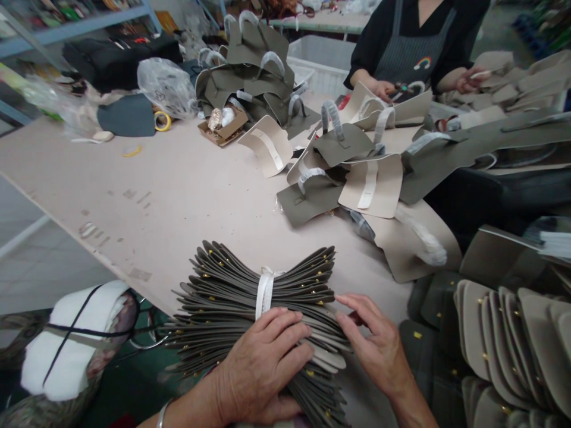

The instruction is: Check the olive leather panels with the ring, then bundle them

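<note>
A thick bundle of dark grey-brown flat strips [223,297], with rounded ends and small gold metal bits, lies at the table's near edge. A white band [264,294] ties it round the middle, so the ends fan out. Several paler strip faces show at its right side. My left hand [267,356] lies over the near part of the bundle, its fingers curved on top and gripping it. At the right ends of the strips is my right hand [375,339], its thumb and forefinger apart and the fingertips touching the strip ends.
Flat bag pieces with wrapped handles [348,142] are heaped ahead. Stacks of similar strips [499,339] stand at right. A co-worker in a striped apron [408,53] handles pieces across the table [169,196]. A small cardboard box [225,126] and yellow tape roll [162,121] lie farther back.
</note>
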`<state>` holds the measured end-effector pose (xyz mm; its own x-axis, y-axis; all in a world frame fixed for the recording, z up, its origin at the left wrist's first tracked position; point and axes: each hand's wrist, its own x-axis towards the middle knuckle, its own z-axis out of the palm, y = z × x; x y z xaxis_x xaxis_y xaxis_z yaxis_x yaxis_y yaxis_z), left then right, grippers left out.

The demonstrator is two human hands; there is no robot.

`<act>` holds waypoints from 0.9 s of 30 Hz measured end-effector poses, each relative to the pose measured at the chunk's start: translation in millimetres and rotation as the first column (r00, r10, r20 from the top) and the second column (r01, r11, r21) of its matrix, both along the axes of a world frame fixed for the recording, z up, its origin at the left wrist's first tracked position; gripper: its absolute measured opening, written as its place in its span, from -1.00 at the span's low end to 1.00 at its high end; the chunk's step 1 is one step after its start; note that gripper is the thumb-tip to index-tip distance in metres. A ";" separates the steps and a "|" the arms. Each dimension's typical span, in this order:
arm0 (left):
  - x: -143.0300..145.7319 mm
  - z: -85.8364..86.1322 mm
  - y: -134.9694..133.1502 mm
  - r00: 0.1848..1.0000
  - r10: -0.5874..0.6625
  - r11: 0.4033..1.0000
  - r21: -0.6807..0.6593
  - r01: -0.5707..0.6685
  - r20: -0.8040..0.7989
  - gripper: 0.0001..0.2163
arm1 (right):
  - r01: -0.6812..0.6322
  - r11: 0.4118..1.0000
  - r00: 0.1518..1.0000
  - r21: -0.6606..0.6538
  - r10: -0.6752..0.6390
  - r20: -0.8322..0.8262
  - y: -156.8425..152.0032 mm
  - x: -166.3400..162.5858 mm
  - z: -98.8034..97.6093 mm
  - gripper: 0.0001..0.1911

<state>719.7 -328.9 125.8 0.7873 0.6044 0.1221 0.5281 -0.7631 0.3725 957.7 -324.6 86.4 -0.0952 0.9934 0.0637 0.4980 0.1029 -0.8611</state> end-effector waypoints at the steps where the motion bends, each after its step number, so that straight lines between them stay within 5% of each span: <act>1: 0.0 -0.3 -0.2 1.000 -0.001 1.000 -0.001 0.001 0.000 -0.59 | -0.007 1.000 1.000 -0.002 0.007 0.005 0.5 -0.3 1.1 -0.73; 11: 1.2 -4.0 -4.7 0.999 0.028 1.000 -0.007 -0.028 0.015 -0.60 | -0.048 0.998 0.998 0.031 0.046 0.050 0.2 -2.9 1.2 -0.85; 21: -0.3 -2.9 -4.0 1.000 0.012 0.999 -0.029 -0.013 -0.011 -0.59 | -0.088 0.983 0.995 -0.164 0.077 -0.069 2.6 -3.6 -1.4 -0.80; 27: -0.6 -4.3 -5.4 1.000 0.020 0.999 -0.036 -0.020 0.013 -0.58 | -0.075 0.968 0.983 -0.240 0.031 -0.181 4.9 -1.7 -6.2 -0.41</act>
<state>719.1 -334.3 121.5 0.7734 0.6243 0.1104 0.5380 -0.7384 0.4067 956.0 -319.7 80.2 -0.1575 0.9744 -0.1607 0.3378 -0.0998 -0.9359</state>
